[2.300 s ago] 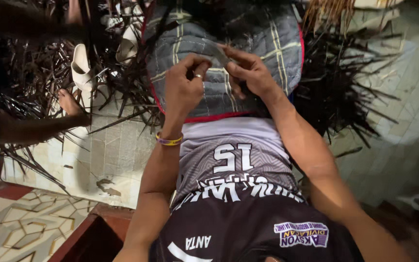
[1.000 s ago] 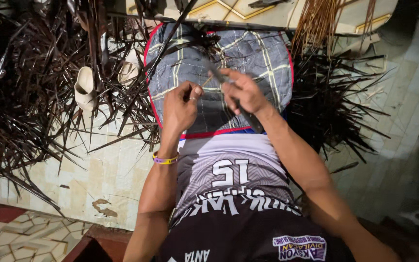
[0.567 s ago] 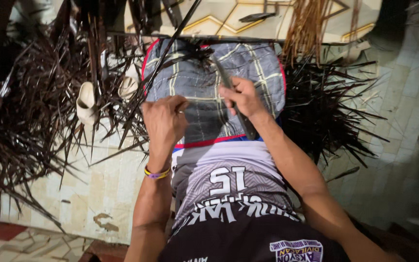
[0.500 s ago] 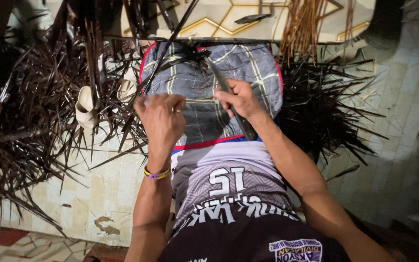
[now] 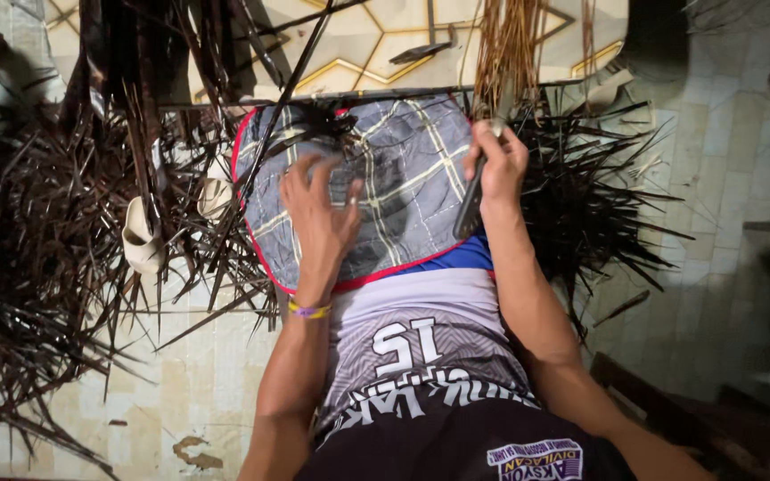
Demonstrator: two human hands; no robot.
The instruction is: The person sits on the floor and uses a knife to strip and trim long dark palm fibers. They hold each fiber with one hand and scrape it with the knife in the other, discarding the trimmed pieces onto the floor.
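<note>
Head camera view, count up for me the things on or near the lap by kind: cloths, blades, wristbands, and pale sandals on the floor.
Checked cloth on the lap: 1
Dark blade in the right hand: 1
Yellow and purple wristband on the left hand wrist: 1
Pale sandals: 2
Total: 5

two hands show: the left hand lies flat with fingers spread on one plaid cloth with a red edge, and the right hand is closed round one dark knife. one wristband sits on the left wrist, and one ring on a left finger. two pale sandals lie on the tiled floor (the second partly hidden by leaves). one bundle of tan sticks stands at the top. the dark leaf strips scattered all round are too many and too tangled to count.
</note>
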